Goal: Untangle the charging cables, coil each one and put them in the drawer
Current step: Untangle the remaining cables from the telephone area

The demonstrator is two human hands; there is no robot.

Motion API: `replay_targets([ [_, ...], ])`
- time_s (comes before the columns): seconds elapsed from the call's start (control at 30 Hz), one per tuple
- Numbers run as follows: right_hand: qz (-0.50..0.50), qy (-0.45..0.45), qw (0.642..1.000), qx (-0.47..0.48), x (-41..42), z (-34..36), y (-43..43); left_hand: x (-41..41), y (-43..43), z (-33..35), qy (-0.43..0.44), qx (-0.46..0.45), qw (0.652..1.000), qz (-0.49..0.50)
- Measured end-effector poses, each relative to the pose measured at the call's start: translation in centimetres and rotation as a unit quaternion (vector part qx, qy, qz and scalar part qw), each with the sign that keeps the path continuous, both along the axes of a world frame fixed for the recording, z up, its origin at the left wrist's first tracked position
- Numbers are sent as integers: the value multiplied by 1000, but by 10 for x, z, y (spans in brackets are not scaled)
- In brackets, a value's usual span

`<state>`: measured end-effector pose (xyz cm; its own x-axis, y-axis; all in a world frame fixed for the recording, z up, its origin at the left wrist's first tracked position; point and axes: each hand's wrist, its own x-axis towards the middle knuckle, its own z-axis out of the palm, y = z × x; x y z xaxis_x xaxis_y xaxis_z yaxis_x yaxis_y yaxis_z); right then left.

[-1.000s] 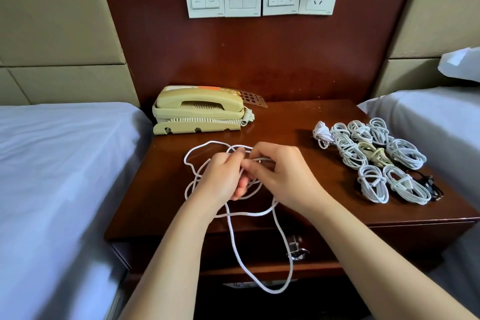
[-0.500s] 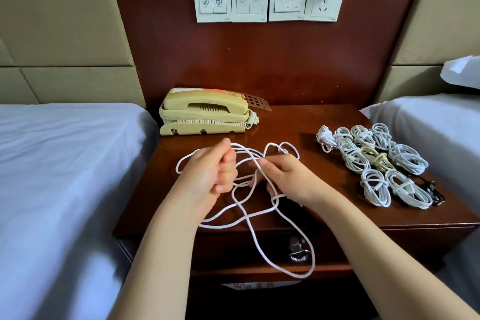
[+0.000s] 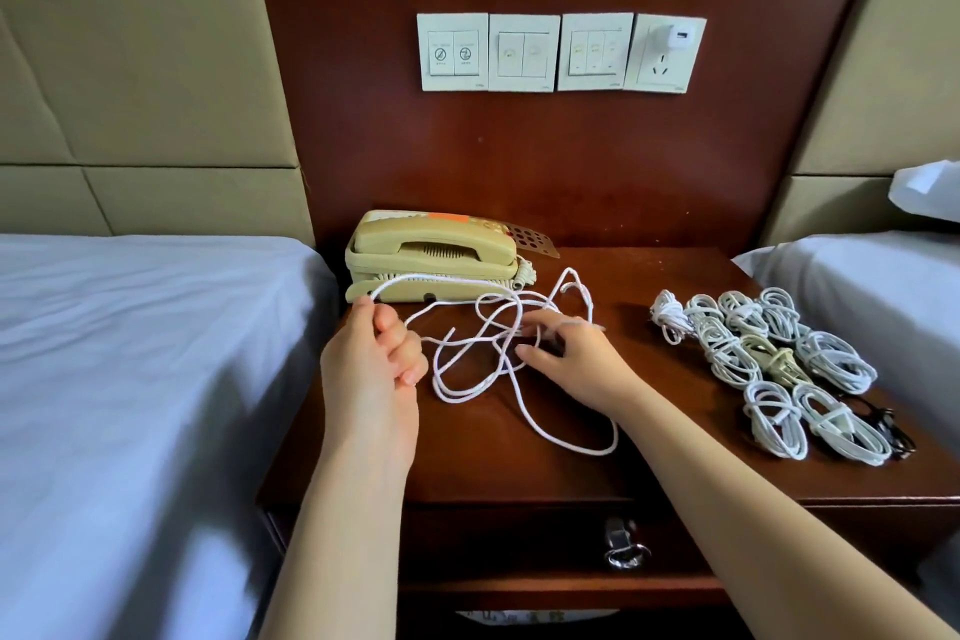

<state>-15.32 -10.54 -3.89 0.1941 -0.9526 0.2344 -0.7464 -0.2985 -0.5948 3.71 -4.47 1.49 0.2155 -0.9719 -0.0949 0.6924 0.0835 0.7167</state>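
Two hands are at work on one loose white cable [image 3: 497,322]. The fingers [image 3: 367,311] of the left hand [image 3: 371,364] are closed in a pinch on one strand, which is held raised above the table's left edge, in front of the telephone [image 3: 431,250]; the remaining fingers are curled into the palm. The fingers [image 3: 545,325] of the right hand [image 3: 571,359] are extended over the middle of the tangle, with the thumb set apart. They are blurred, and it cannot be told whether a strand is gripped or merely touched.

The cable is spread in crossing loops on the table [image 3: 467,463] between the hands, and one loop is trailed toward the front edge beneath the right wrist. A group of coiled white cables [image 3: 769,359] is laid out on the right part of the table, well apart from the tangle, with a black cable [image 3: 883,424] beside its near right corner. The drawer [image 3: 493,541] below the table top is seen closed. A bed [image 3: 130,353] is noted on the left.
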Motion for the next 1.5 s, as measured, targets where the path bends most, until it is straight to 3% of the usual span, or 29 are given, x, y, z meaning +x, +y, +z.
replay_targets([
  [0.1, -22, 47, 998, 19, -6, 1, -10, 9, 1, 3, 24, -3, 999, 21],
  [0.3, -37, 24, 995, 84, -9, 25, -21, 14, 0, 1, 25, -14, 1000, 6],
  [0.5, -98, -88, 991, 2, -19, 40, -11, 16, 3, 3, 50, -29, 998, -21],
  [0.67, -190, -66, 969, -143, -17, 42, 15, 8, 8, 1, 53, -52, 997, -35],
  [0.77, -134, -22, 957, -255, -5, 33, 38, 5, 6, 1, 54, -58, 995, -55],
  [0.83, -35, -114, 981, -151, 11, 33, 56, 3, 5, -2, 51, -73, 993, -79],
  [0.9, 55, -237, 970, -23, 23, 36, 66, 4, -2, -9, 59, -76, 990, -104],
  [1.0, 91, -312, 946, -3, 29, 47, 72, 10, -14, -12, 122, -137, 947, -265],
  [1.03, 97, -312, 945, -1, 28, 50, 74, 12, -14, -11, 130, -153, 942, -268],
  [1.1, 101, -305, 947, 0, 23, 51, 76, 15, -16, -15, 110, -99, 967, -206],
  [1.17, 99, -323, 941, 15, 13, 52, 79, 11, -4, -7, 61, -40, 994, -82],
  [1.3, 101, -390, 910, 99, -12, 48, 78, 4, 1, -7, 60, 8, 998, -12],
  [1.37, 93, -381, 910, 131, -19, 41, 74, 3, 1, -9, 65, 24, 998, 4],
  [1.5, 54, -177, 976, 114, -22, 23, 66, -3, -2, -20, -6, 51, 999, 13],
])
